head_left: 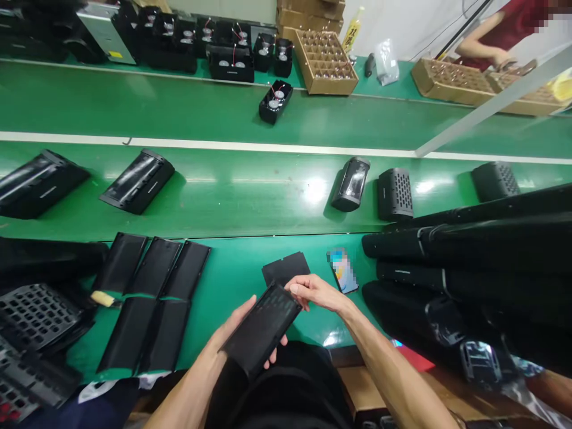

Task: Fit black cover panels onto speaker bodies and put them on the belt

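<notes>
A curved black plastic panel (263,328), with a perforated patch near its upper end, is held tilted over the table edge in front of me. My left hand (239,319) wraps around it from below, its fingertips showing at the right edge. At the panel's upper right corner, my right hand (315,291) has its fingers pinched together; whether they grip the panel or a small piece there is hidden. Just behind lies a flat black sheet (286,268) on the green table. Several similar black panels (149,265) are laid out in two rows to the left.
A phone (343,271) lies right of my hands. Long black housings (447,238) are stacked at the right, and grille parts (40,316) at the left. Black speaker units (353,185) stand on the green conveyor (250,190). Across it, a person's arm (485,44) reaches toward cardboard trays (456,80).
</notes>
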Action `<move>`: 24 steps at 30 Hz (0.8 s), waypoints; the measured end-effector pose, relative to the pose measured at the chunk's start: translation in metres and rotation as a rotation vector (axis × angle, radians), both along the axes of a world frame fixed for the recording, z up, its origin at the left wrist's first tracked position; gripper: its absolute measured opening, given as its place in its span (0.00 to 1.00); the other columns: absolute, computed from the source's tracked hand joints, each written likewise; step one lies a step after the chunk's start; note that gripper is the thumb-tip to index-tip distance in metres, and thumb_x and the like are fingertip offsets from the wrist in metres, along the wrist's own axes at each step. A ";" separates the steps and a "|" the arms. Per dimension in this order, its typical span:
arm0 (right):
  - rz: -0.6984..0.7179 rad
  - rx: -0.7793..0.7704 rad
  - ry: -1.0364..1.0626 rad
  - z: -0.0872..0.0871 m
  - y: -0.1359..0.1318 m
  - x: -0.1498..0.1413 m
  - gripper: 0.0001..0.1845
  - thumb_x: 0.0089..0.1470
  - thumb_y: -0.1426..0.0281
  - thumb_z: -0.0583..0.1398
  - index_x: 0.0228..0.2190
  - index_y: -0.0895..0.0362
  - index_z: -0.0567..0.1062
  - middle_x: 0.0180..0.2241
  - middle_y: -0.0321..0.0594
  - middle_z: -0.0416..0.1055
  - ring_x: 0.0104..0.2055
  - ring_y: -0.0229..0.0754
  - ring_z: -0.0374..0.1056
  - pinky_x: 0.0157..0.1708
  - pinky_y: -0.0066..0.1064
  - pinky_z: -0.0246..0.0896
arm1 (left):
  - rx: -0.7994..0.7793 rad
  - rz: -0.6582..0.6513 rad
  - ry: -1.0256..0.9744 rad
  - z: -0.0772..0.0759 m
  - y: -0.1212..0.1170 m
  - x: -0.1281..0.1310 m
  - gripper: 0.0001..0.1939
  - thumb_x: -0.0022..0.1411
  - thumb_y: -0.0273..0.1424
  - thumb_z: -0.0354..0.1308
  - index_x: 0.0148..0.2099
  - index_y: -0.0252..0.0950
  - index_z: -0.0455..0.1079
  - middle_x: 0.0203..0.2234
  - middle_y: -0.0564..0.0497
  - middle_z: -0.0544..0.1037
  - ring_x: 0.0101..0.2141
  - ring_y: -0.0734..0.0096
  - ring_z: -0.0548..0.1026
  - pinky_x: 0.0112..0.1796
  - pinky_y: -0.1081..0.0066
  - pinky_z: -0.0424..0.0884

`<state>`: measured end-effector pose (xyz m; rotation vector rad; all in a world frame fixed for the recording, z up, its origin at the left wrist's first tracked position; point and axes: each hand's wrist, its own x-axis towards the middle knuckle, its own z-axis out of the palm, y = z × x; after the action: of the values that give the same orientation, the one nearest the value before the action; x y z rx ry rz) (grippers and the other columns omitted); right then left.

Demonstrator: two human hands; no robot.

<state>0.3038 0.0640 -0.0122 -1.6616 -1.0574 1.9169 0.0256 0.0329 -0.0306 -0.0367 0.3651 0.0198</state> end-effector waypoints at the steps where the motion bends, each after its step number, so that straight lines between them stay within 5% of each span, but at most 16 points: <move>1: -0.067 0.035 -0.103 -0.005 0.014 0.009 0.28 0.47 0.52 0.73 0.44 0.56 0.80 0.29 0.40 0.78 0.30 0.49 0.76 0.31 0.37 0.71 | -0.002 0.020 0.019 -0.002 -0.001 -0.003 0.56 0.61 0.70 0.41 0.54 0.18 0.77 0.40 0.30 0.83 0.33 0.51 0.83 0.34 0.62 0.78; 3: -0.256 0.128 -0.354 -0.010 0.050 0.038 0.33 0.53 0.49 0.67 0.53 0.56 0.75 0.45 0.49 0.79 0.50 0.57 0.75 0.46 0.44 0.71 | 0.005 0.040 0.051 -0.008 -0.001 -0.009 0.58 0.60 0.71 0.40 0.53 0.17 0.77 0.35 0.30 0.84 0.32 0.51 0.84 0.33 0.64 0.77; 6: -0.569 0.218 -0.710 -0.009 0.118 0.094 0.44 0.59 0.49 0.62 0.67 0.60 0.60 0.66 0.61 0.60 0.72 0.63 0.50 0.65 0.51 0.54 | 0.045 0.144 0.069 -0.015 0.003 -0.016 0.56 0.58 0.72 0.43 0.52 0.22 0.79 0.35 0.31 0.85 0.32 0.50 0.84 0.33 0.65 0.76; 9: -0.747 0.171 -0.850 -0.006 0.174 0.137 0.44 0.59 0.53 0.66 0.68 0.59 0.60 0.69 0.60 0.55 0.71 0.66 0.50 0.67 0.58 0.50 | 0.070 0.250 0.069 -0.017 0.009 -0.019 0.52 0.58 0.71 0.46 0.52 0.26 0.80 0.36 0.33 0.85 0.33 0.50 0.85 0.34 0.65 0.76; 13: -0.824 0.098 -0.772 -0.014 0.209 0.151 0.25 0.66 0.62 0.64 0.60 0.55 0.71 0.62 0.48 0.67 0.59 0.55 0.69 0.58 0.55 0.66 | 0.080 0.336 0.084 -0.018 0.015 -0.021 0.50 0.58 0.70 0.48 0.53 0.27 0.80 0.37 0.32 0.85 0.34 0.51 0.84 0.35 0.65 0.75; 18: -0.860 0.173 -0.422 0.005 0.197 0.140 0.27 0.63 0.51 0.60 0.55 0.56 0.70 0.49 0.49 0.77 0.47 0.53 0.77 0.43 0.50 0.76 | 0.090 0.419 0.098 -0.017 0.019 -0.020 0.50 0.56 0.71 0.49 0.52 0.29 0.80 0.36 0.33 0.85 0.34 0.49 0.84 0.35 0.64 0.76; 24: -0.826 0.557 0.064 0.078 0.097 0.113 0.37 0.56 0.37 0.54 0.58 0.45 0.69 0.57 0.49 0.74 0.58 0.59 0.72 0.49 0.57 0.72 | 0.186 0.534 0.121 -0.001 0.015 -0.027 0.47 0.58 0.70 0.48 0.54 0.33 0.79 0.37 0.35 0.84 0.34 0.49 0.83 0.34 0.62 0.75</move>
<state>0.4172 0.1612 0.0662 -1.3770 -0.6297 1.0160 -0.0015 0.0480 -0.0318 0.0521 0.4647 0.5858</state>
